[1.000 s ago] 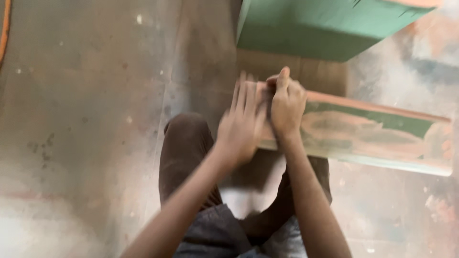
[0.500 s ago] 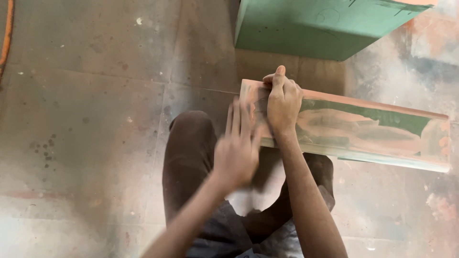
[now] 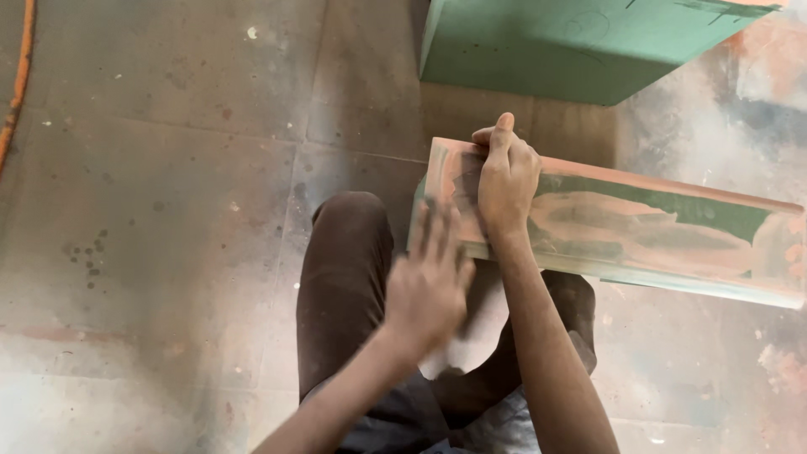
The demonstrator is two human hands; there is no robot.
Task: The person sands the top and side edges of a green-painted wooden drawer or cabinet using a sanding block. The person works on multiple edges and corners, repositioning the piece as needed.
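A long green board (image 3: 656, 231), smeared with patches of reddish-brown filler, lies across my lap and reaches to the right. My right hand (image 3: 506, 176) presses on its left end with fingers curled, the thumb pointing up over the far edge; whether something small is under the fingers is hidden. My left hand (image 3: 430, 282) hovers near the board's near left corner, fingers spread and blurred by motion, holding nothing. My knees in dark brown trousers (image 3: 345, 277) show under the board.
A large green panel (image 3: 580, 46) lies on the floor at the top, just beyond the board. An orange hose (image 3: 18, 80) runs along the far left edge. The concrete floor (image 3: 151, 210) is dusty and stained.
My left hand has pulled back from the board's left end toward my body and now hangs off its near edge. My right hand has stayed on the board.
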